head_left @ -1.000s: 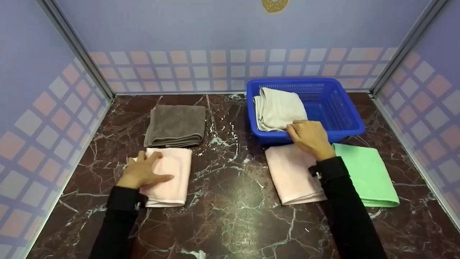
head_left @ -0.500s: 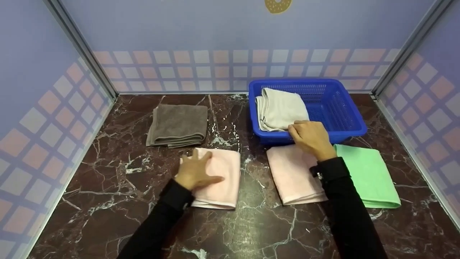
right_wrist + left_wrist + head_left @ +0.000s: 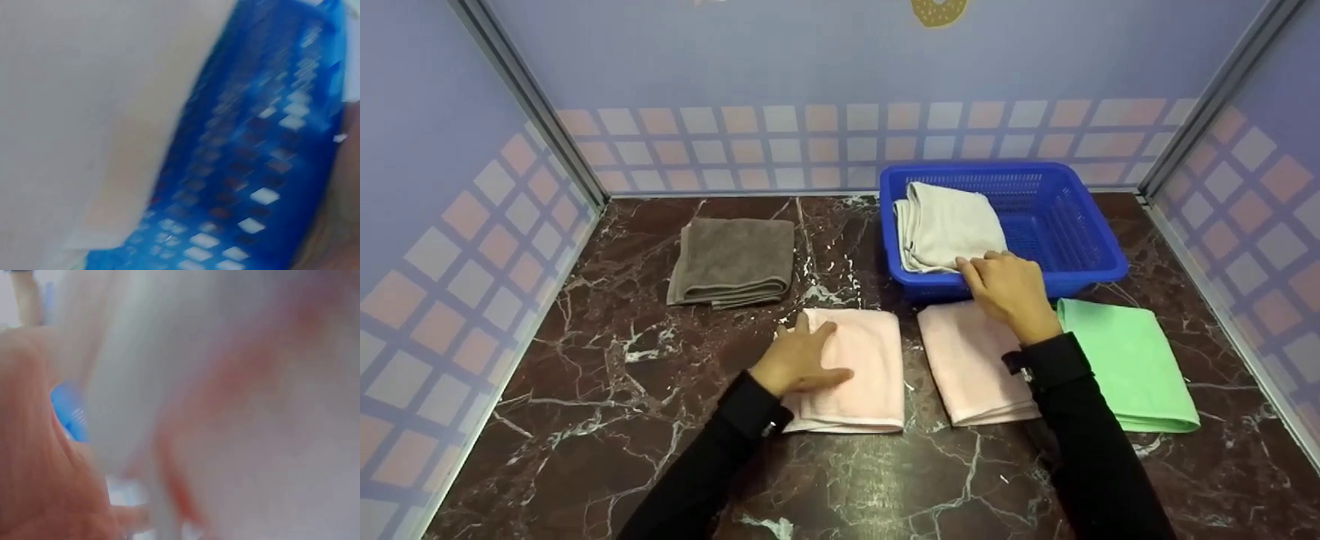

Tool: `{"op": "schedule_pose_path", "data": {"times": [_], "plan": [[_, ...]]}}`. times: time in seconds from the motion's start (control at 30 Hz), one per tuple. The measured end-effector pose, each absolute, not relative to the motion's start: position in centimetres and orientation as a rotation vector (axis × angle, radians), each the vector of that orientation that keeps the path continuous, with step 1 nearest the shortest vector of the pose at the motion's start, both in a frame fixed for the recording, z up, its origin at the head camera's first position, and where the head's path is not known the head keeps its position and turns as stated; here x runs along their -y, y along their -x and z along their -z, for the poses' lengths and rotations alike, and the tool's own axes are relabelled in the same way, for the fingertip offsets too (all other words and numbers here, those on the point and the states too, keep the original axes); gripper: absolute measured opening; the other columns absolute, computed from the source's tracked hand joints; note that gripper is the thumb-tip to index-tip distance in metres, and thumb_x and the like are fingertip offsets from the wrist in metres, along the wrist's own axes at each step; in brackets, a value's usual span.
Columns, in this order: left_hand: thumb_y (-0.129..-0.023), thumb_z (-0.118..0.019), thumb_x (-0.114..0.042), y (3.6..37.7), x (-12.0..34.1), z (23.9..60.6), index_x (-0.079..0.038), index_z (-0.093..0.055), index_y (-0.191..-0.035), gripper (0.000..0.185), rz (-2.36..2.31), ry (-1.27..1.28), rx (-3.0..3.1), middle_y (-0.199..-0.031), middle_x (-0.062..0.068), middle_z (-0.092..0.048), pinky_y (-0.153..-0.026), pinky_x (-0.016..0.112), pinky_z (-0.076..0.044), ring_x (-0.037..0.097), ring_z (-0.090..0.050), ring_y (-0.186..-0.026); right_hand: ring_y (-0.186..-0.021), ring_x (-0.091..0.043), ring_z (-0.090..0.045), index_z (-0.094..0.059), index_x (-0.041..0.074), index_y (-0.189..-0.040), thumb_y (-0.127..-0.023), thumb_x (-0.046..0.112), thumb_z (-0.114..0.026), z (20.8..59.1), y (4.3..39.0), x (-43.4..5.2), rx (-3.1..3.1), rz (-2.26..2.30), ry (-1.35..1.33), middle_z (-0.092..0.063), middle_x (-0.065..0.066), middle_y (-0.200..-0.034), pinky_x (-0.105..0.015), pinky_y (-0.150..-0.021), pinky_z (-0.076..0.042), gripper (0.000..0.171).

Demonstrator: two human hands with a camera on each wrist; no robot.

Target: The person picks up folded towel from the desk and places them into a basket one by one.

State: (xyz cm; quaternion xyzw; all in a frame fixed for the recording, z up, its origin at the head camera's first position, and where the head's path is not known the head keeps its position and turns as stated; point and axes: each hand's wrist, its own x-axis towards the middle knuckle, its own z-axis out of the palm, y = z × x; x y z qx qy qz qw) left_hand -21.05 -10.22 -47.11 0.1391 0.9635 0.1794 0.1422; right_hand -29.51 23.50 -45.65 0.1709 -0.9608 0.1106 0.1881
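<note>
My left hand (image 3: 802, 361) lies flat on a folded pink towel (image 3: 866, 367) on the dark marble table (image 3: 607, 420), pressing it down just left of a second folded pink towel (image 3: 969, 358). My right hand (image 3: 1011, 289) rests on the front rim of the blue basket (image 3: 1080, 225). Its fingers are curled over the rim, against the near edge of the pale beige towel (image 3: 945, 223) lying inside. The left wrist view is a blur of pink towel (image 3: 253, 439). In the right wrist view only the basket's mesh (image 3: 264, 157) and the pale towel (image 3: 84, 112) show, close up.
A folded brown-grey towel (image 3: 731, 259) lies at the back left. A folded green towel (image 3: 1129, 364) sits right of my right forearm. Patterned walls close the table on the left, back and right. The basket's right half holds nothing.
My left hand has slid the pink towel rightward across the table, from the left side to beside the second pink towel. My right hand has stayed at the basket's rim.
</note>
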Motion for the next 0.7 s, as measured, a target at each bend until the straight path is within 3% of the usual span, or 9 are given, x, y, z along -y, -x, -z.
{"op": "schedule_pose_path", "data": {"times": [0.07, 0.17, 0.33, 0.43, 0.5, 0.53, 0.7], "plan": [[-0.085, -0.079, -0.050, 21.2, 11.0, 46.8, -0.013, -0.041, -0.159, 0.091, -0.557, -0.421, -2.737, -0.159, 0.039, -0.029, -0.109, 0.072, -0.041, 0.066, -0.038, -0.137, -0.097, -0.046, -0.067, -0.076, 0.000, -0.109, -0.108, 0.044, -0.045, 45.3, 28.5, -22.7, 2.698, -0.357, -0.416, -0.073, -0.023, -0.101, -0.061, -0.079, -0.055, 0.053], [-0.081, -0.085, -0.045, 21.4, 11.8, 46.7, -0.015, -0.043, -0.159, 0.093, -0.606, -0.447, -2.708, -0.157, 0.035, -0.034, -0.107, 0.072, -0.043, 0.062, -0.042, -0.136, -0.105, -0.044, -0.062, -0.071, 0.000, -0.123, -0.105, 0.040, -0.055, 45.3, 26.6, -21.0, 2.599, -0.491, -0.401, -0.070, -0.024, -0.111, -0.057, -0.089, -0.053, 0.047], [-0.078, -0.088, -0.043, 21.5, 11.7, 46.7, -0.015, -0.046, -0.157, 0.093, -0.655, -0.483, -2.713, -0.151, 0.033, -0.038, -0.103, 0.070, -0.047, 0.061, -0.048, -0.130, -0.094, -0.036, -0.058, -0.068, -0.001, -0.117, -0.099, 0.032, -0.068, 46.3, 23.2, -17.4, 2.495, -0.712, -0.530, -0.063, -0.018, -0.100, -0.047, -0.078, -0.053, 0.037], [-0.079, -0.087, -0.041, 21.5, 11.3, 46.7, -0.016, -0.046, -0.156, 0.091, -0.662, -0.454, -2.723, -0.152, 0.032, -0.038, -0.101, 0.068, -0.050, 0.059, -0.049, -0.129, -0.094, -0.037, -0.064, -0.064, -0.003, -0.126, -0.101, 0.040, -0.065, 47.1, 21.7, -15.4, 2.704, -0.783, -0.546, -0.065, -0.022, -0.109, -0.051, -0.082, -0.058, 0.050], [-0.080, -0.087, -0.039, 21.4, 11.0, 46.8, -0.015, -0.046, -0.156, 0.090, -0.674, -0.436, -2.720, -0.153, 0.032, -0.037, -0.101, 0.068, -0.050, 0.059, -0.049, -0.130, -0.087, -0.038, -0.067, -0.054, -0.007, -0.140, -0.101, 0.044, -0.064, 47.8, 21.1, -14.3, 2.895, -0.816, -0.536, -0.067, -0.024, -0.106, -0.053, -0.082, -0.059, 0.065], [-0.081, -0.086, -0.037, 21.3, 10.8, 46.9, -0.013, -0.046, -0.156, 0.089, -0.685, -0.432, -2.717, -0.154, 0.033, -0.036, -0.101, 0.068, -0.050, 0.059, -0.049, -0.130, -0.087, -0.040, -0.069, -0.048, -0.007, -0.146, -0.100, 0.044, -0.065, 48.2, 20.9, -13.9, 2.968, -0.811, -0.531, -0.066, -0.029, -0.113, -0.054, -0.083, -0.060, 0.071], [-0.074, -0.088, -0.023, 20.8, 9.6, 47.7, -0.005, -0.050, -0.150, 0.086, -0.802, -0.450, -2.732, -0.143, 0.030, -0.044, -0.091, 0.056, -0.059, 0.050, -0.061, -0.112, -0.093, -0.046, -0.069, -0.033, -0.002, -0.158, -0.091, 0.028, -0.078, 49.6, 20.7, -12.7, 3.065, -0.883, -0.607, -0.060, -0.039, -0.124, -0.055, -0.082, -0.060, 0.087]]}}
